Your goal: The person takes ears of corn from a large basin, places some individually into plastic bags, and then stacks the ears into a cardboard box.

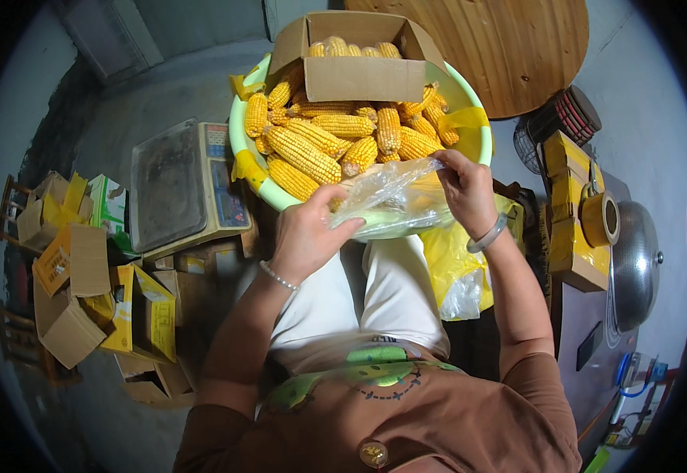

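A clear plastic bag [390,195] stretches between my two hands over the near rim of a pale green basin [273,194]. My right hand [467,186] pinches the bag's upper right corner. At its left end my left hand [314,233] holds the film, thumb and forefinger spread around it; the other fingers are partly hidden. Bare yellow corn cobs [305,155] are heaped in the basin just beyond. On the heap's far side stands an open cardboard box [367,81], with several cobs in clear wrapping [336,47] inside.
Left of the basin is a weighing scale [169,183] with a metal pan. Cut cardboard boxes [77,319] pile up beyond it. To my right, a tape roll [600,219] rests on a taped carton [577,236], beside a metal lid [636,266]. A yellow bag [452,266] hangs by my knee.
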